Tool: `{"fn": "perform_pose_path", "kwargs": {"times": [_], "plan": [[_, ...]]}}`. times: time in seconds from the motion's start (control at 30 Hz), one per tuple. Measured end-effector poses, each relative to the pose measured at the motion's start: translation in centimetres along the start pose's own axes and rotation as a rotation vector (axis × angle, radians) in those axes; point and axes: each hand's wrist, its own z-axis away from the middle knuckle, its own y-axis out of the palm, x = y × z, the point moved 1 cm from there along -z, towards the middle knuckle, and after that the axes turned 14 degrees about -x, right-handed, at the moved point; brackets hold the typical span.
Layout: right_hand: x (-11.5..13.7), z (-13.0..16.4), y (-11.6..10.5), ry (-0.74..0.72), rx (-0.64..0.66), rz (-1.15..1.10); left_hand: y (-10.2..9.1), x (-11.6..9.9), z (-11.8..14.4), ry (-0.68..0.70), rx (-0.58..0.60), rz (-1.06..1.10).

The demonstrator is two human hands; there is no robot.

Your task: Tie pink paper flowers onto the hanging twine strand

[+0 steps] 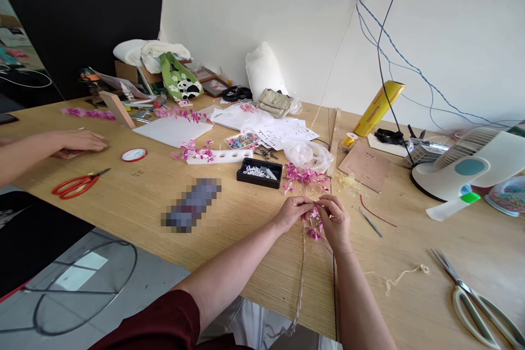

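Pale wood-grain table (172, 197) runs beneath a white wall, strewn with craft clutter. Near its front edge, the left hand (292, 212) and right hand (337, 220) meet with fingertips pinched on small pink paper flowers (315, 225) bound to a thin twine strand (301, 279), which trails off the near edge, its end cut off. Just beyond lies a loose flower pile (303, 176) beside a black tray (260, 172). Red-handled scissors (76, 184) lie far left, near another person's hand (80, 140). A pixelated patch (192, 204) hides something.
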Motion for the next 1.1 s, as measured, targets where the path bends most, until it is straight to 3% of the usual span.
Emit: {"fn": "perform_pose_path", "kwargs": {"times": [0.33, 0.67, 0.93, 1.1], "plan": [[0.0, 0.1, 0.1, 0.004, 0.039, 0.003, -0.2, 1.3, -0.4, 0.031, -0.073, -0.114], [0.0, 0.2, 0.2, 0.025, 0.014, 0.001, 0.1, 0.7, -0.2, 0.117, -0.065, -0.218], [-0.2, 0.3, 0.3, 0.071, 0.015, -0.013, -0.1, 1.1, -0.3, 0.082, -0.056, -0.129], [-0.7, 0.6, 0.3, 0.238, 0.003, -0.055, -0.1, 0.5, -0.1, -0.002, -0.023, 0.082]]}}
